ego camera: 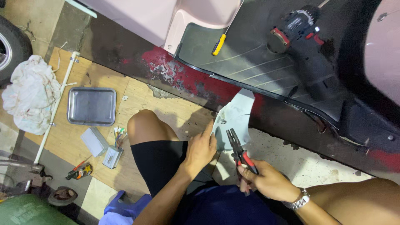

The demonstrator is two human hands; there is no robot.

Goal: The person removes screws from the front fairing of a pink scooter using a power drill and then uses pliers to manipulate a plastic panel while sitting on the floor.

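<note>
This is a vehicle repair workshop. A pale pink scooter body [196,16] with its dark footboard [250,58] stands at the far side, a cordless drill [298,27] and yellow-handled screwdriver [219,43] lying on it. On the left, a metal tray [91,106], an oily rag [31,93] and a tyre [10,46] sit on rough, paint-stained concrete.

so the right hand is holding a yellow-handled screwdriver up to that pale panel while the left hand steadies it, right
Not quite. In the head view the right hand holds red-handled pliers, not a screwdriver; the yellow-handled screwdriver lies apart on the dark floorboard. The left hand does steady the pale panel.
</note>
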